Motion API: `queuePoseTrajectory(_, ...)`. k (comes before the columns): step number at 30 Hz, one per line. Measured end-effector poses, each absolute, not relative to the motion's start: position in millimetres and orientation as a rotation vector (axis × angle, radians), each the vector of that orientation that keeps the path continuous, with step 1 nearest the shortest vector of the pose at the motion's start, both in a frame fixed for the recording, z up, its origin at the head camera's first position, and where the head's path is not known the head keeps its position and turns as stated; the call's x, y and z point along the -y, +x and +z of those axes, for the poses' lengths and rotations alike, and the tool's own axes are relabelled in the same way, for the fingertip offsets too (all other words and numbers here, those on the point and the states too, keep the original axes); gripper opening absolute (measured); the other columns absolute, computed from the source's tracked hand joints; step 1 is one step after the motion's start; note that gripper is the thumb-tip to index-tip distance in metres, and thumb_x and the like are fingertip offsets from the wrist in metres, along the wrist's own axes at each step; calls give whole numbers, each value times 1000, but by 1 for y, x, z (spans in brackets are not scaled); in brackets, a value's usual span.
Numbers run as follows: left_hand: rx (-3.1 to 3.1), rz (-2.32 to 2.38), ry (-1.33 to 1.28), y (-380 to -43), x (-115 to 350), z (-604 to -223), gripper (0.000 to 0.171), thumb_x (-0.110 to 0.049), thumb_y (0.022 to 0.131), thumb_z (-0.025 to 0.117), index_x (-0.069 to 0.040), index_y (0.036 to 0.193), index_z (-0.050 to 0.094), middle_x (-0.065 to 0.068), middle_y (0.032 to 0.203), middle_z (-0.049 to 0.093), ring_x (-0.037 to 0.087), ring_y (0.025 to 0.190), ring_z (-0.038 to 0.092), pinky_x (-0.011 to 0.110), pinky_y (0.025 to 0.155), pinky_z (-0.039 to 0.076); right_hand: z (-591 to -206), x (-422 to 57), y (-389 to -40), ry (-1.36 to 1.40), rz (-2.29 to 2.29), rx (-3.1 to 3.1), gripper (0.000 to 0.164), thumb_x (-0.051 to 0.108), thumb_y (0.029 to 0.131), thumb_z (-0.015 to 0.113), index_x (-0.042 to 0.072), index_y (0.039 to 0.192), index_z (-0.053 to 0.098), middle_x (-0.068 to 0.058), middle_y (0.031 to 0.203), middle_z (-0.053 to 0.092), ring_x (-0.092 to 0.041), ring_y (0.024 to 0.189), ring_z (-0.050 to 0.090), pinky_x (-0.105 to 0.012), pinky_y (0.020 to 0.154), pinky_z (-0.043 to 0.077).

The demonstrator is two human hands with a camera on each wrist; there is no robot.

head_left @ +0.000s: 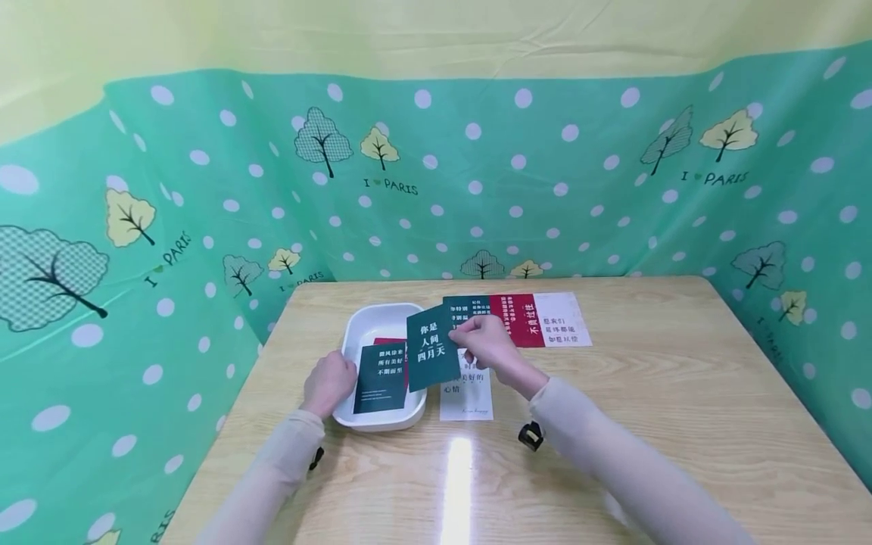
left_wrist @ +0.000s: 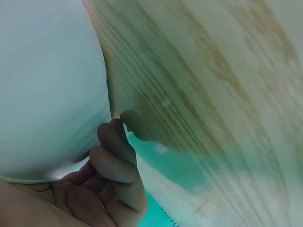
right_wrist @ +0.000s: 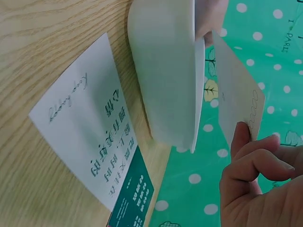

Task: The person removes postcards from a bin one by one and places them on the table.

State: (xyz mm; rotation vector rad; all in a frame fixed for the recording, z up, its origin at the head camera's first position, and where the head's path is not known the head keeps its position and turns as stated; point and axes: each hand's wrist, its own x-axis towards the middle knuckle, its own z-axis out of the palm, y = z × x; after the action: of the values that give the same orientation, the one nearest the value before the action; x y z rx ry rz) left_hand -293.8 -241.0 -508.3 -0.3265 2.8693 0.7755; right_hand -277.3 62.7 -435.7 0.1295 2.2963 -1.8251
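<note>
My right hand pinches a dark green card with white Chinese lettering by its right edge. The card is tilted over the right rim of a white plastic tub. In the right wrist view its pale back shows, with the fingertips at one edge. My left hand grips the tub's left rim, and the left wrist view has its fingers curled against the outer wall. Inside the tub another dark green card overlaps a red card, mostly hidden.
Right of the tub, a white lettered card lies on the wooden table. Behind it is a row of dark green cards, a red card and a white card. A green polka-dot curtain surrounds the table's back and sides.
</note>
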Motion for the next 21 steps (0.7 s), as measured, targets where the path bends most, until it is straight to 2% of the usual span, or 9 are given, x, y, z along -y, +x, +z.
queuePoseTrajectory(15, -2867, 736, -270, -295, 246, -500, 33, -17, 105, 44, 11, 109, 62, 17, 85, 64, 27, 73, 65, 38, 62, 56, -459, -108, -264, 247, -1791, -2323, 14, 15, 100, 71, 1, 104, 69, -11, 97, 68, -15, 58, 53, -24, 51, 33)
queuePoseTrajectory(18, -2874, 756, -286, -294, 246, -501, 37, -17, 105, 43, 12, 116, 62, 21, 91, 66, 29, 76, 66, 40, 65, 58, -465, -115, -262, 272, -1775, -2328, 16, 16, 101, 70, 1, 105, 69, -11, 97, 69, -16, 60, 54, -24, 51, 33)
queuePoseTrajectory(21, -2865, 771, -315, -292, 244, -502, 43, -20, 107, 43, 13, 131, 56, 28, 110, 67, 32, 86, 68, 46, 75, 61, -472, -122, -258, 309, -1748, -2329, 18, 17, 101, 70, 1, 107, 69, -11, 96, 69, -19, 63, 56, -24, 51, 32)
